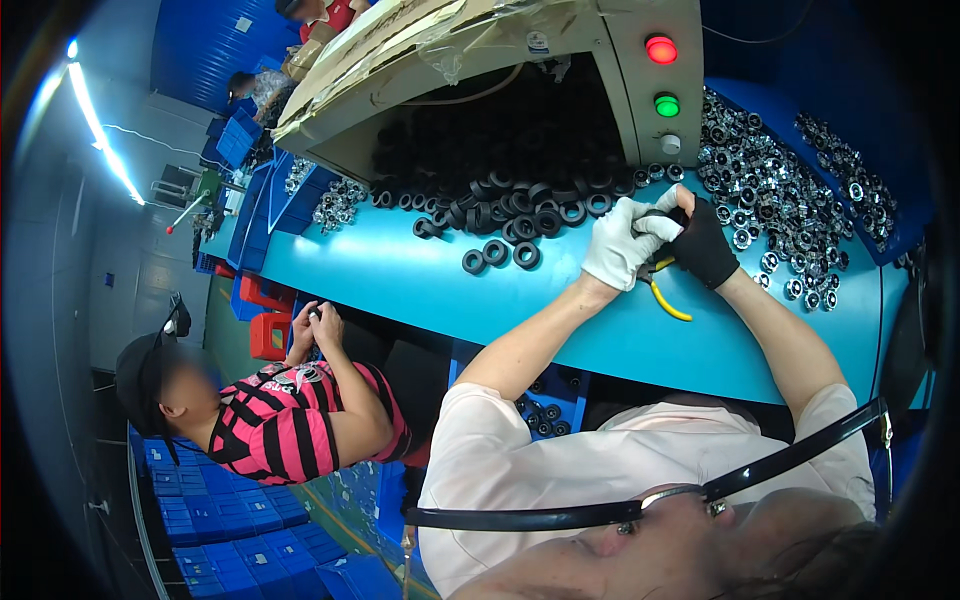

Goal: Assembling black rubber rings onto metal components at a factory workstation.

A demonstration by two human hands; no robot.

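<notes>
My left hand [622, 246], in a white glove, is closed with its fingers bent around a small dark piece that is mostly hidden between the hands. Pressed against it is my right hand [706, 240], in a black glove that leaves the thumb and fingertips bare; it is closed too. Yellow-handled pliers [668, 304] stick out below the right palm, one handle curving toward me, their jaws covered by the hands. Just left of the hands lies a pile of black rings [525, 215]. To the right, shiny metal-and-black round parts [760, 190] spread across the blue table [400, 275].
A beige machine housing [655, 100] with red and green lights stands behind the rings. A blue tray [890, 235] holds more shiny parts at the far right. Below the table edge is a blue bin [570, 400] of black round parts. A co-worker [290, 410] sits at left.
</notes>
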